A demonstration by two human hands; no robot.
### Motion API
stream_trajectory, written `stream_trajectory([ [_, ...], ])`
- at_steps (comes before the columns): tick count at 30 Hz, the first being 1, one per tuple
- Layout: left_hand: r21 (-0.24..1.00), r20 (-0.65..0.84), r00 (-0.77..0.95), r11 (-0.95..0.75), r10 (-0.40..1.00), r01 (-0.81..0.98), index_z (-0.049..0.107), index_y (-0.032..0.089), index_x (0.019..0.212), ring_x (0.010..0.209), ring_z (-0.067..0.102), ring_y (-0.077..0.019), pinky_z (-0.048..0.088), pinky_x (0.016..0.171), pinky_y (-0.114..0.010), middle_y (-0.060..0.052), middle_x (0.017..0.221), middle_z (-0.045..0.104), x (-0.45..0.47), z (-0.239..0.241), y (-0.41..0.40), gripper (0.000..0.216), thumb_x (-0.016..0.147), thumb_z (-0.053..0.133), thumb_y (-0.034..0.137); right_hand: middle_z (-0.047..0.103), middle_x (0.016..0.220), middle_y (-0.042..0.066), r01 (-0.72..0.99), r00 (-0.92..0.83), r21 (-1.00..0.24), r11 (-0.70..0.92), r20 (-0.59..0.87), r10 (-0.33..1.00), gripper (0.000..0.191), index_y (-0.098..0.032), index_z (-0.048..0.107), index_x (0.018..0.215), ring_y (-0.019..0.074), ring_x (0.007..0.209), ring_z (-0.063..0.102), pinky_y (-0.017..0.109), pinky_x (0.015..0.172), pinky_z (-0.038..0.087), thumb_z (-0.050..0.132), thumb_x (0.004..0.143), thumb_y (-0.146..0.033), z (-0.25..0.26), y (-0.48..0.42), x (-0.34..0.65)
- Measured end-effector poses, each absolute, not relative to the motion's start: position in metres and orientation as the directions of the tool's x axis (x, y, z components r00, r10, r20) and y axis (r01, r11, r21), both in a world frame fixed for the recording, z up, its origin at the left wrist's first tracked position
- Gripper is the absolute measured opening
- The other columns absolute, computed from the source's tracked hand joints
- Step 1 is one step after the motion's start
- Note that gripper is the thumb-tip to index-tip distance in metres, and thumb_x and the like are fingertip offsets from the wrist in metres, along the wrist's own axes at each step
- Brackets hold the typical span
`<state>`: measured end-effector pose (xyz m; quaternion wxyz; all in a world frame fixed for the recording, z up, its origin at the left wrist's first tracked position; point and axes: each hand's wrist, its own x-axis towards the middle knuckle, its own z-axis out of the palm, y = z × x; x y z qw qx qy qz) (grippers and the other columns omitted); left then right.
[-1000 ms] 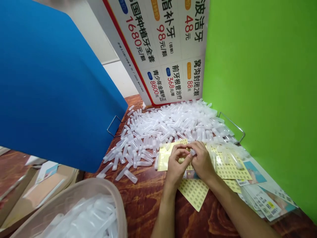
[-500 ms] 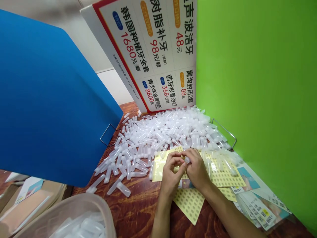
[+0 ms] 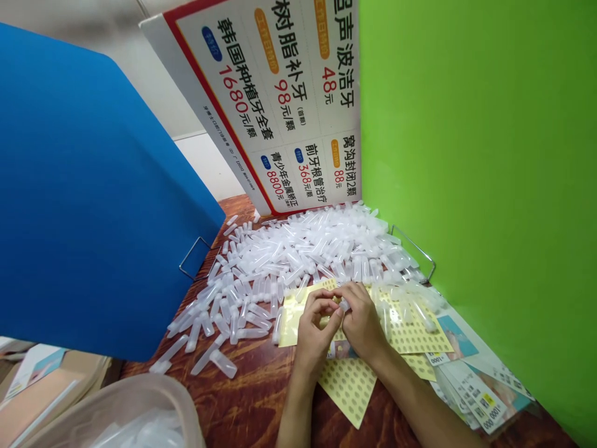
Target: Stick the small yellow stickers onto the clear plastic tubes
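Two big upright boards, one plain blue [image 3: 102, 199], one plain green [image 3: 476, 155], flank a dark-brown wood-grain table [image 3: 252, 386]; a knock could probably tip either inward. Between them, a loose heap of translucent white plastic tubes [image 3: 321, 242]; piled unsorted, likely to slide if jostled. Lower left, a pale translucent plastic tub [image 3: 189, 398] with whitish pieces inside. Yellow sheets printed with rows of small grey ovals [image 3: 347, 386] lie under and around the hands, overlapping; any drag across them could shift or crease one. Right hand [image 3: 366, 323] pinches a small translucent plastic piece [image 3: 344, 305], mostly hidden, over the sheets. Left hand [image 3: 317, 330] curled, against or just beside it; cannot tell if gripping. Crowded hold: a slip could lose the piece among look-alikes.
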<state>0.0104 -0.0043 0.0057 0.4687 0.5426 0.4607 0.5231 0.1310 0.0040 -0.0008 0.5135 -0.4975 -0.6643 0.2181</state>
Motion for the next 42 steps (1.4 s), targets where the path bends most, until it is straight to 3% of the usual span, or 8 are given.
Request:
stream_trajectory([
  [10, 0.990, 0.139, 0.028, -0.139, 0.990, 0.008, 0.068, 0.016, 0.077, 0.103, 0.060, -0.0217, 0.052, 0.082, -0.027, -0.010, 0.112, 0.054, 0.0104, 0.0062, -0.0044, 0.028, 0.078, 0.076, 0.043, 0.066, 0.091, 0.006, 0.437, 0.031, -0.798, 0.415, 0.474, 0.880, 0.045, -0.021, 0.072, 0.096, 0.0251, 0.091, 0.053, 0.037, 0.077, 0.045, 0.043, 0.073, 0.005, -0.0008, 0.0042, 0.1310],
  [26, 0.989, 0.151, 0.041, -0.151, 0.988, -0.007, 0.068, 0.017, 0.081, 0.102, 0.059, -0.0196, 0.050, 0.087, -0.029, -0.009, 0.113, 0.053, 0.0121, 0.0048, -0.0050, 0.019, 0.083, 0.072, 0.035, 0.067, 0.094, 0.008, 0.473, 0.001, -0.787, 0.397, 0.451, 0.893, 0.038, -0.018, 0.071, 0.098, 0.0261, 0.093, 0.055, 0.039, 0.079, 0.047, 0.044, 0.078, 0.001, 0.0000, 0.0036, 0.1327],
  [42, 0.988, 0.153, 0.021, -0.153, 0.988, -0.024, 0.070, 0.018, 0.084, 0.104, 0.061, -0.0223, 0.053, 0.087, -0.031, -0.010, 0.113, 0.055, 0.0120, 0.0057, -0.0050, 0.019, 0.084, 0.072, 0.037, 0.065, 0.095, 0.007, 0.467, 0.014, -0.785, 0.406, 0.465, 0.885, 0.047, -0.022, 0.069, 0.099, 0.0255, 0.094, 0.057, 0.037, 0.080, 0.049, 0.040, 0.070, 0.002, -0.0064, 0.0044, 0.1343],
])
